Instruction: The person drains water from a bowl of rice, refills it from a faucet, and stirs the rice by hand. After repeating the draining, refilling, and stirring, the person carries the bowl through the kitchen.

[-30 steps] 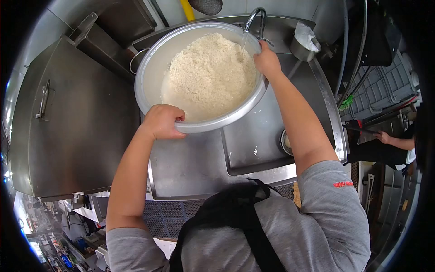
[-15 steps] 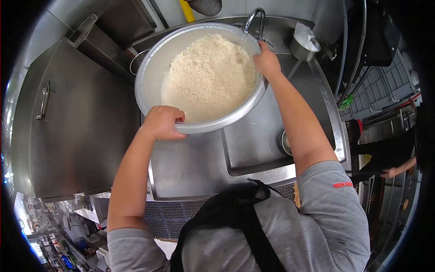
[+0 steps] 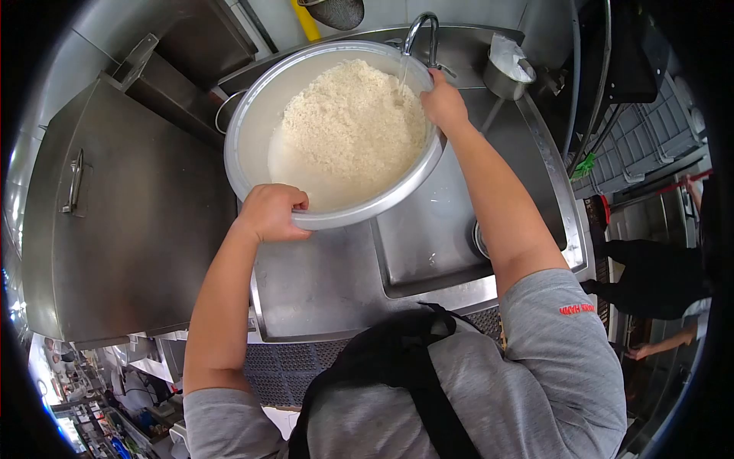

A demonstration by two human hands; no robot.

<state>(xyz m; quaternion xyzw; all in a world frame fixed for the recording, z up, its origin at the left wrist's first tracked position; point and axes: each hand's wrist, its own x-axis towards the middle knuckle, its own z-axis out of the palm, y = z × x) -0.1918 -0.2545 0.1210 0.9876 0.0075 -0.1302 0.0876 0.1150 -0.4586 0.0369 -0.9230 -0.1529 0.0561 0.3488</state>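
A large round metal basin [image 3: 243, 130] stands at the sink, with a mound of white rice [image 3: 355, 126] and cloudy water [image 3: 306, 187] inside. Gripping its near-left rim is my left hand [image 3: 271, 213], thumb outside and fingers curled over the edge. My right hand [image 3: 445, 105] holds the right rim close to the faucet [image 3: 423, 30]. A stream of water runs from the spout into the basin's right side. Both hands are closed on the rim.
The steel sink [image 3: 428, 252] has a drain [image 3: 480, 239] under my right forearm. At back right sits a metal pot [image 3: 505, 83] with a white bag in it. A steel cabinet [image 3: 138, 214] stands left. To the right a person's hand [image 3: 641, 352] shows.
The whole view has shifted slightly, and the basin with both hands appears a little further left. Over at the right, the other person has changed position. Water keeps running.
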